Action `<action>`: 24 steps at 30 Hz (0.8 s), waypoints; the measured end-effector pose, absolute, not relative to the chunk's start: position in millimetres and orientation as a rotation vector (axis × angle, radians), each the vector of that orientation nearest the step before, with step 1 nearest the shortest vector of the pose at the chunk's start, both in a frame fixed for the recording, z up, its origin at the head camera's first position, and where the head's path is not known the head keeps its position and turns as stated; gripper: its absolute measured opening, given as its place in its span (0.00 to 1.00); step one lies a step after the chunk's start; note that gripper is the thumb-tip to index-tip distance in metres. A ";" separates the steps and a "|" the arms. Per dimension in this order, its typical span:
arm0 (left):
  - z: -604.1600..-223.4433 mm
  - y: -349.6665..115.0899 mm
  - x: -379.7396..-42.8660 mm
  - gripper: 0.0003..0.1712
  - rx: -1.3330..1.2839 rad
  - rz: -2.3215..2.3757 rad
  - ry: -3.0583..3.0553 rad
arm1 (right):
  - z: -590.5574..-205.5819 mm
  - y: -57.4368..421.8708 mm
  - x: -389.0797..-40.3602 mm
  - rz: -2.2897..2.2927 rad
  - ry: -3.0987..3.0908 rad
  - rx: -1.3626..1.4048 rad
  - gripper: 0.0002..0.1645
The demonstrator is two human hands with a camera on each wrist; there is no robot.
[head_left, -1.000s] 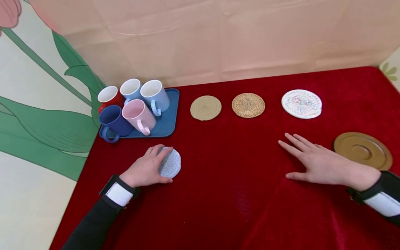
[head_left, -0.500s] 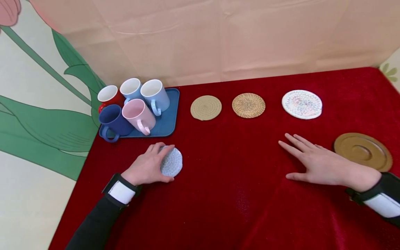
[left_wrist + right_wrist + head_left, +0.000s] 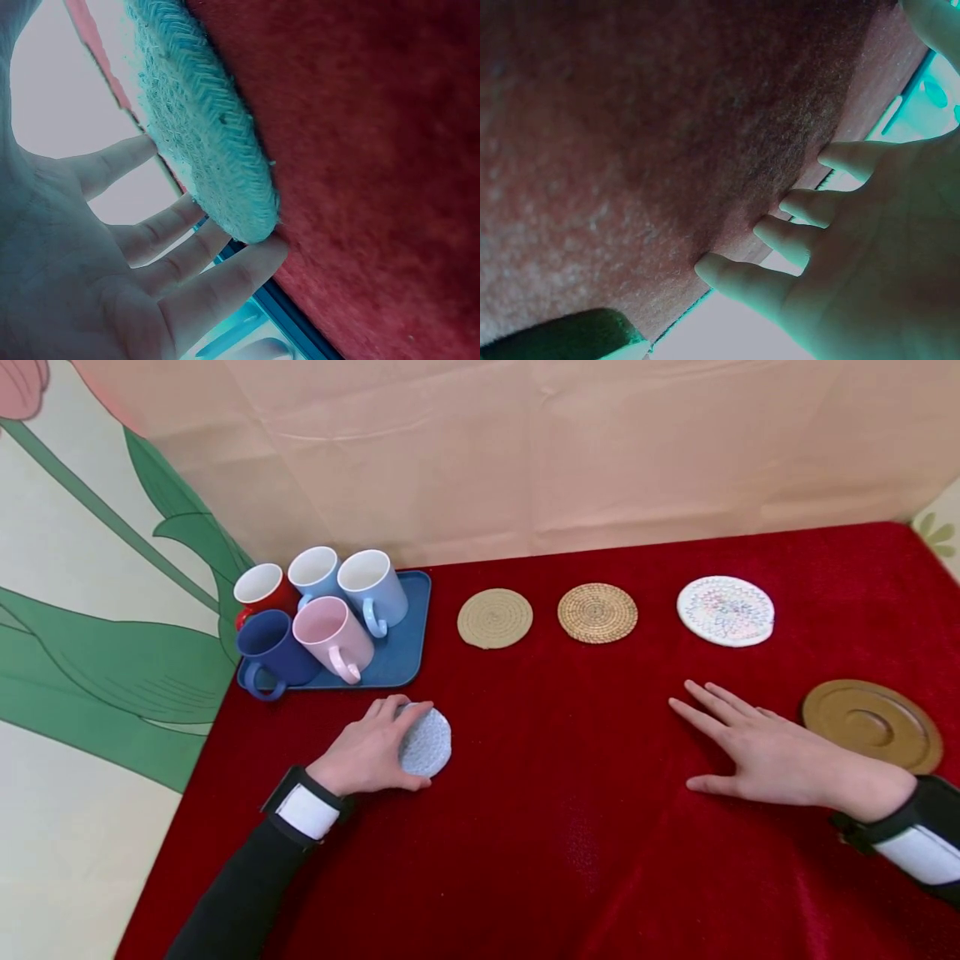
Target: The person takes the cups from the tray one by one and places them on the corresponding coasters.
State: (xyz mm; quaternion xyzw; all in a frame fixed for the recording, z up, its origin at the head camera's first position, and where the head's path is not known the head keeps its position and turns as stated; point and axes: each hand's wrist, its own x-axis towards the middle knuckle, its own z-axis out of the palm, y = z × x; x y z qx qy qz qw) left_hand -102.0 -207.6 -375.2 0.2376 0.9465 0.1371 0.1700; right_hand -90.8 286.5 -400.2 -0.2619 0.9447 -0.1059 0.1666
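My left hand [image 3: 370, 750] grips a round light blue woven coaster [image 3: 425, 742] by its edge, just in front of the mug tray. In the left wrist view the coaster [image 3: 202, 127] shows a thick braided rim close to the red cloth, with fingertips along its edge. Part of the coaster lies hidden under the hand in the head view. Over at the right, my right hand [image 3: 780, 756] has its fingers spread and holds nothing. Its fingertips [image 3: 712, 270] are at the cloth, beside a brown round plate-like disc [image 3: 870, 727].
A blue tray [image 3: 397, 664] at the back left bears several mugs, among them a pink mug [image 3: 333, 635] and a dark blue mug [image 3: 277, 652]. Along the back lie a beige coaster [image 3: 495, 618], a tan woven coaster [image 3: 597, 612] and a white patterned mat [image 3: 725, 611].
My left hand has moved a little to the right and slightly away from me, taking the light blue coaster along. The right hand has stayed in place.
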 end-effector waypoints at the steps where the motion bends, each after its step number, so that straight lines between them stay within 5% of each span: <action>1: -375.2 -206.7 -102.4 0.57 0.680 0.388 2.691 | -400.3 286.4 -90.9 -0.302 2.688 -0.745 0.62; 24: -377.1 -187.1 -115.5 0.56 0.771 0.339 2.686 | -401.1 287.1 -91.1 -0.322 2.686 -0.742 0.62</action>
